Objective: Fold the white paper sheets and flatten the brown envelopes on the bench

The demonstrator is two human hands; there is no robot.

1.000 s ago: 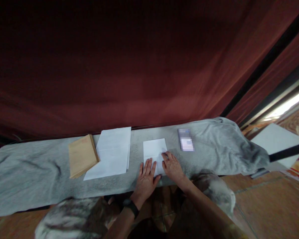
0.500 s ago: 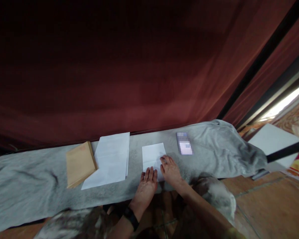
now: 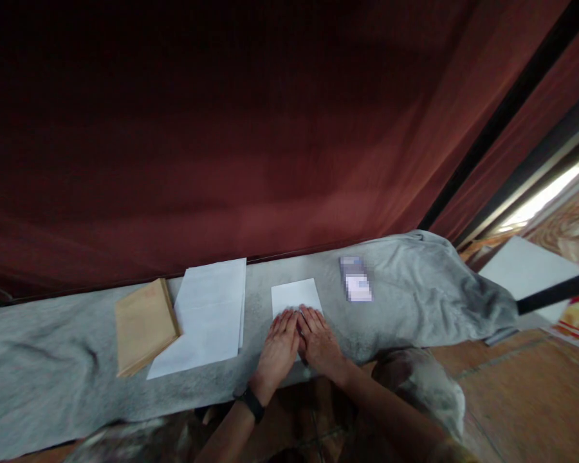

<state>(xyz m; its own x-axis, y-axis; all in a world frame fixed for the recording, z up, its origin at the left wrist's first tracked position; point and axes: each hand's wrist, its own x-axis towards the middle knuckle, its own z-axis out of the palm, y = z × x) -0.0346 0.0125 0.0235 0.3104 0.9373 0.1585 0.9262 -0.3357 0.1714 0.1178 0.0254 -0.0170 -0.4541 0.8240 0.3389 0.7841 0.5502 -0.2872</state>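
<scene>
A small folded white sheet (image 3: 295,294) lies on the grey cloth-covered table (image 3: 67,360). My left hand (image 3: 278,348) rests flat on its near edge, fingers stretched out. My right hand (image 3: 319,341) lies beside it, also flat on the sheet with fingers extended. The two hands touch side by side. The near half of the sheet is hidden under them.
A stack of larger white paper (image 3: 207,316) lies to the left, with brown envelopes (image 3: 143,325) beyond it. A small blurred card or packet (image 3: 356,280) sits to the right. A dark red curtain (image 3: 251,141) hangs behind the table. Tiled floor shows at right.
Both hands have slid together on the sheet; the right hand moved left to meet the left one. The view shifted slightly right.
</scene>
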